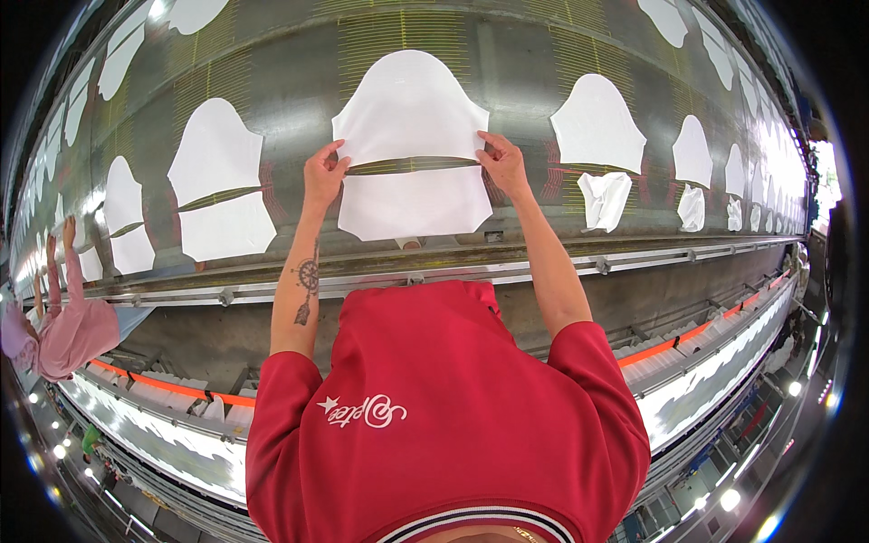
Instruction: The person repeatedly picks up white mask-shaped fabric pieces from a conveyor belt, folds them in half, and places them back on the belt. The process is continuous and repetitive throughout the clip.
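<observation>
A white sleeve-shaped fabric panel (407,109) with a rounded top lies on the dark printing table in front of me. My left hand (324,172) is at its lower left corner, thumb and forefinger on the edge. My right hand (502,165) grips the lower right corner in the same way. Just below, a second white fabric panel (415,204) lies flat with angled lower corners. Between the two panels runs a narrow dark gap with yellow lines.
Paired white panels (217,154) lie to the left; to the right, a rounded panel (597,122) sits above a crumpled white piece (604,199). A metal rail (416,276) edges the table (516,63). A person in pink (77,330) works at far left. Behind me runs another table with an orange strip (652,351).
</observation>
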A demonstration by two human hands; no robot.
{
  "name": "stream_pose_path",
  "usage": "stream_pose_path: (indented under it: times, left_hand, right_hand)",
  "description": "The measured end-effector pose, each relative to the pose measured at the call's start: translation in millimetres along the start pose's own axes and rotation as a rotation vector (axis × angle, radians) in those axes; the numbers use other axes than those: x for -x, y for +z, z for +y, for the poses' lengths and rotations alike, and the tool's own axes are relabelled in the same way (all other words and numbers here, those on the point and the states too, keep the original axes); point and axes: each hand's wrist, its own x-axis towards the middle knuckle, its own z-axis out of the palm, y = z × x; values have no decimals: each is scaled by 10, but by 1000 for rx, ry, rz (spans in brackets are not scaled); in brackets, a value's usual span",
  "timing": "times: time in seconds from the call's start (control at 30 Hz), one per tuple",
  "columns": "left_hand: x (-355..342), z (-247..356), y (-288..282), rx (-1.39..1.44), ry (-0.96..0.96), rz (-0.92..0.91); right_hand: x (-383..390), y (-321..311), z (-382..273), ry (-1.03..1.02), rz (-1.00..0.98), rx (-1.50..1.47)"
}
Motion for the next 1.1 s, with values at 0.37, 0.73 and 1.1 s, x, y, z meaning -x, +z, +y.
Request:
stream_pose_path:
  times: [0.37,0.73,1.1]
  left_hand:
    - [30,-9,14,-46,34,12]
    - [58,-3,95,-209,122,106]
    - [115,109,171,-303,112,168]
  right_hand:
    - [15,13,14,-46,13,6]
    - [33,104,4,-80,98,36]
    - [161,310,-50,-61,346,119]
